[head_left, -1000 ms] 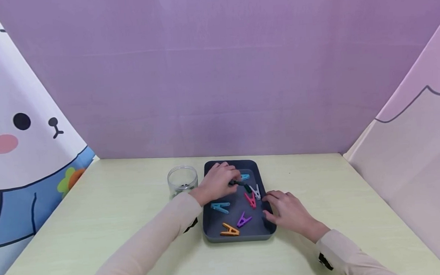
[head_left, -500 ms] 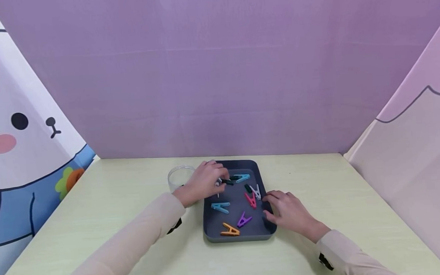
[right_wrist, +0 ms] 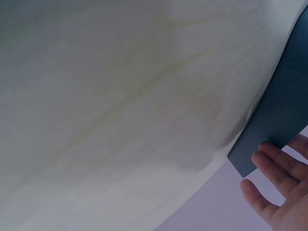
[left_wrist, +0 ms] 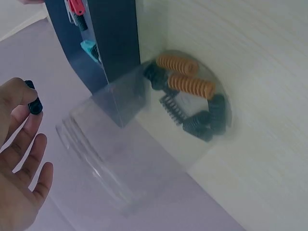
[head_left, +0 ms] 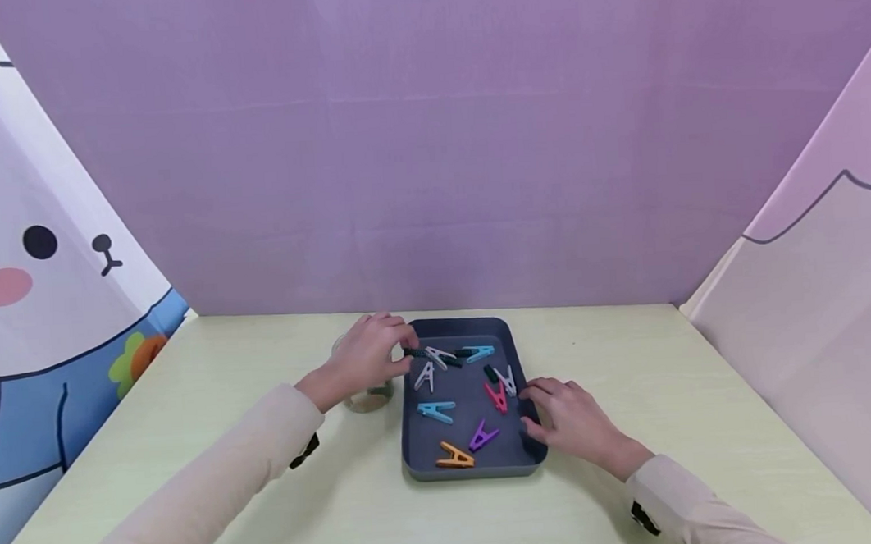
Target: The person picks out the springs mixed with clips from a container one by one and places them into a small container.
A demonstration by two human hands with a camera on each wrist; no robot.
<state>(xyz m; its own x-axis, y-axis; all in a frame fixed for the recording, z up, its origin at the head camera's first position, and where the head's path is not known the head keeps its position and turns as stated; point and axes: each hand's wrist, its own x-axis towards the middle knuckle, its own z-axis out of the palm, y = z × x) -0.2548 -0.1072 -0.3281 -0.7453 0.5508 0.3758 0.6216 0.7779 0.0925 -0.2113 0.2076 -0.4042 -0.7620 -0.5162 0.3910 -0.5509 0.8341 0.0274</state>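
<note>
My left hand point(head_left: 366, 354) pinches a dark green coil spring point(left_wrist: 34, 99) between thumb and forefinger, over the tray's left rim by the jar. The clear jar point(head_left: 369, 399), partly hidden by that hand in the head view, holds several orange springs point(left_wrist: 191, 86) and dark springs point(left_wrist: 198, 126). In the grey tray point(head_left: 436, 461) lie a light blue clip point(head_left: 436, 411), a purple clip point(head_left: 483, 435), an orange clip point(head_left: 456, 455), a red clip point(head_left: 496, 396), white clips point(head_left: 425, 377) and dark springs point(head_left: 491, 373). My right hand point(head_left: 572, 417) rests its fingers against the tray's right side.
The pale tabletop point(head_left: 267, 445) surrounds the tray and jar. A purple backdrop point(head_left: 429, 141) stands behind, with printed cloths at the left point(head_left: 61, 324) and right point(head_left: 829, 309).
My left hand has moved left from above the tray's upper part to the jar, uncovering white clips and dark springs. A dark spring now shows by the light blue clip. My right hand stays put.
</note>
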